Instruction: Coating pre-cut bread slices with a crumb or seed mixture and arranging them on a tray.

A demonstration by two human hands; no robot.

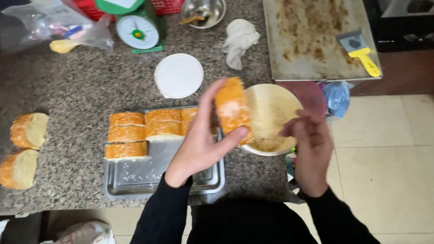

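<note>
Crumb-coated orange cake slice (pixel 233 110) was pinched between thumb and fingers of the left hand (pixel 199 140), raised over the crumb bowl (pixel 271 118). Right hand (pixel 312 149), fingers loosely curled and holding nothing, touched that bowl's near right rim above the granite tabletop (pixel 72 86). Steel tray (pixel 149 174) at left held more slices.

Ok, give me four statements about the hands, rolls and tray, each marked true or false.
1. The left hand holds an orange roll over the bowl. True.
2. The right hand grips the yellow scraper. False: the scraper lies on the baking sheet; the hand is at the bowl's rim.
3. The tray is full. False: rolls fill only its far end.
4. Two rolls lie on the counter left of the tray. True.
</note>
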